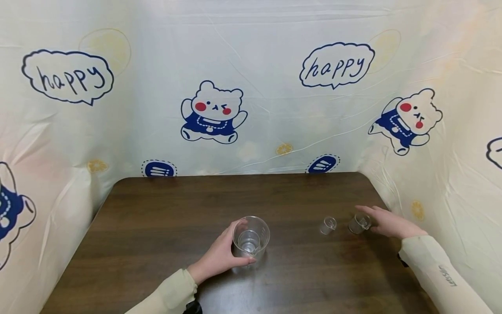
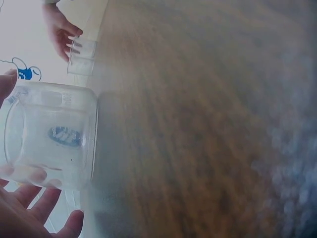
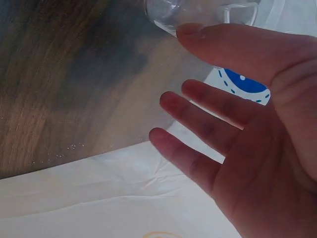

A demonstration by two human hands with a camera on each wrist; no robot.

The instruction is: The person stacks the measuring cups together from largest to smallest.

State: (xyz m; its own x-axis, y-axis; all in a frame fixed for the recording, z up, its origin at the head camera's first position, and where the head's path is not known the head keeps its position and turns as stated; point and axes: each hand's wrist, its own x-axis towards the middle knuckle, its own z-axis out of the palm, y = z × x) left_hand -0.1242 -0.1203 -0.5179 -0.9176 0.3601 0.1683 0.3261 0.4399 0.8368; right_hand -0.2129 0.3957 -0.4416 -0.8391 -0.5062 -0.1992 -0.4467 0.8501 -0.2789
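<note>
My left hand [image 1: 229, 248] is curled round a large clear cup [image 1: 251, 237] that stands upright on the dark wooden table [image 1: 164, 218], with the thumb at its near side and the fingers behind it. In the left wrist view the cup [image 2: 49, 134] fills the left side, with fingers [image 2: 29, 213] below it. To the right stand two small clear glasses, one in the open [image 1: 327, 225] and one [image 1: 358, 223] beside my right hand [image 1: 386, 222]. That hand lies flat with its fingers spread and holds nothing. Its thumb [image 3: 233, 47] is close to the small glass [image 3: 198, 12].
A cream plastic sheet [image 1: 274, 87] printed with bears and "happy" bubbles walls the table at the back and on both sides. The table's right edge runs close behind my right hand. Bare wood stretches to the left of the cup and behind it.
</note>
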